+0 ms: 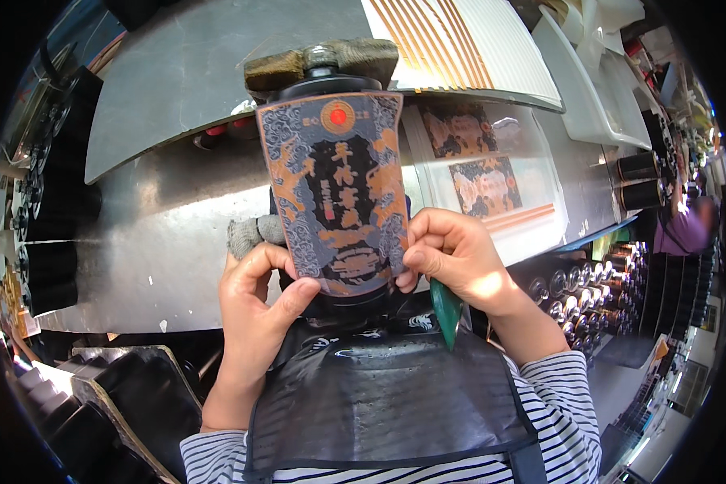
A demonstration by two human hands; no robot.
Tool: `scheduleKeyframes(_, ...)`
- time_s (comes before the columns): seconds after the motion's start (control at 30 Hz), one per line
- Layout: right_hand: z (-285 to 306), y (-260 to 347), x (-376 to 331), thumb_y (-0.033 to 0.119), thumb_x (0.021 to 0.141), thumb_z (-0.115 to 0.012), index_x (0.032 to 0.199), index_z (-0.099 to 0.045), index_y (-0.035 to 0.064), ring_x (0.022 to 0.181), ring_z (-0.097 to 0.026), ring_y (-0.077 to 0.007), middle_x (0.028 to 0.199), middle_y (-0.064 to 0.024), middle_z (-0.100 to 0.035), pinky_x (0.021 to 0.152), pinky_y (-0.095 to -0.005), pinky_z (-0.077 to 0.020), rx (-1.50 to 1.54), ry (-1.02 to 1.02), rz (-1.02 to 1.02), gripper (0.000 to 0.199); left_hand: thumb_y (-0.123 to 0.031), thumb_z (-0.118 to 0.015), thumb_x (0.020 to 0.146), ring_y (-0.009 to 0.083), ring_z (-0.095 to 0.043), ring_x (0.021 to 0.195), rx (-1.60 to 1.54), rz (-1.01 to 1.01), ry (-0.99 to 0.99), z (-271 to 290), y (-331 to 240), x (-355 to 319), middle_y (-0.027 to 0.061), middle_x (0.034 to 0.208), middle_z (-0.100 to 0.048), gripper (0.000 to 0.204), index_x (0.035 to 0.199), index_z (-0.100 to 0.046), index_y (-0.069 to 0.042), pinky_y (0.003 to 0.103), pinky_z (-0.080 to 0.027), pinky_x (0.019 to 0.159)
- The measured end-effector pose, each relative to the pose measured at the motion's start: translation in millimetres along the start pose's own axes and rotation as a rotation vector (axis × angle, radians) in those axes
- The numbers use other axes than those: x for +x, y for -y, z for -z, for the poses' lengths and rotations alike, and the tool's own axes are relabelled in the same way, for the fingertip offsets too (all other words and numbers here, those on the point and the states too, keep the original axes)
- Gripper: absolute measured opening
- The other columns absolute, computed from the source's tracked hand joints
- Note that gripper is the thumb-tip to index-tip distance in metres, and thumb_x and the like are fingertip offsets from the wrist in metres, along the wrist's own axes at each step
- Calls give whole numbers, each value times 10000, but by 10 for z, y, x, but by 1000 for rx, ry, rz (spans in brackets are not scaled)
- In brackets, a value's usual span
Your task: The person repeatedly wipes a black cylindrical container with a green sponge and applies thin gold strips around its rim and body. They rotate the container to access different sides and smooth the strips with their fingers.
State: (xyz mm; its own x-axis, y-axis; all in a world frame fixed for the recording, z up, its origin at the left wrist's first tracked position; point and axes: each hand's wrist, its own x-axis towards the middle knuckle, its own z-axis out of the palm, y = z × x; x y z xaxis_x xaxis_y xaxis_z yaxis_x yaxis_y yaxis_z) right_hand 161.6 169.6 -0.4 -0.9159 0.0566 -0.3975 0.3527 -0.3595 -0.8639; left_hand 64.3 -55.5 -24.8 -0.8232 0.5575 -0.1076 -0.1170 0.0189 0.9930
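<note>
A dark decal sheet [302, 234] with gold, grey and red print spreads over a black bottle [327, 85], hiding most of it. The bottle's neck end faces a wooden support [363, 58]. My left hand [258, 290] pinches the decal's lower left corner between thumb and fingers. At the lower right edge, my right hand [456, 258] pinches the decal with thumb and forefinger. A green scraper [446, 313] hangs from beneath my right hand, its upper end hidden by the fingers. Beside my left fingers is a grey cloth-wrapped piece [250, 236] of the support.
More decals [486, 185] lie on a pale wet tray [532, 234] to the right. A white sheet with orange strips [436, 48] rests on a raised panel [194, 64] behind the bottle. Several black bottles stand at both sides; a person [686, 226] is far right.
</note>
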Motion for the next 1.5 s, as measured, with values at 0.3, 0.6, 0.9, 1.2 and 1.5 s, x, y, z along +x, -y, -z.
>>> scheduleKeyframes(0.3,-23,-85,-34,135,919,-647,894,-564,6,697,-619,-83,760,-50,-643,645,-212,-508,-64,-2,-41,156,-119,-753,813,99,-546,893,-38,147,46,34,-14,-71,16,889,-602,180,770,-603,-29,250,-401,840)
scheduleKeyframes(0.6,21,-13,56,115,913,-631,1023,-572,7,699,-617,-77,748,-35,-637,637,-214,-490,-395,-287,209,165,-47,-611,886,129,-550,939,-23,-9,-91,59,-64,6,106,1217,-545,329,1205,-540,-13,288,-421,934)
scheduleKeyframes(0.9,-25,148,474,392,823,-680,1480,-336,140,685,-559,-240,841,-84,-593,671,-331,-482,-975,-232,834,783,-478,-465,969,275,-224,1376,304,-459,13,-174,-48,634,198,1451,-298,767,1520,-150,-47,391,-168,1126)
scheduleKeyframes(1.2,77,92,513,550,832,-616,1534,-146,184,701,-549,-243,832,-120,-581,711,-330,-477,-619,-85,446,920,-571,-410,952,265,-329,1351,-160,-165,144,-268,-93,618,187,1519,-163,868,1524,15,-75,379,-284,1093)
scheduleKeyframes(1.5,89,-7,630,636,833,-563,1537,-95,207,701,-589,-288,803,-141,-591,684,-342,-474,-751,-72,631,948,-629,-387,931,279,-349,1351,-148,-281,194,-281,-40,676,200,1507,-259,930,1519,79,-78,376,-310,1089)
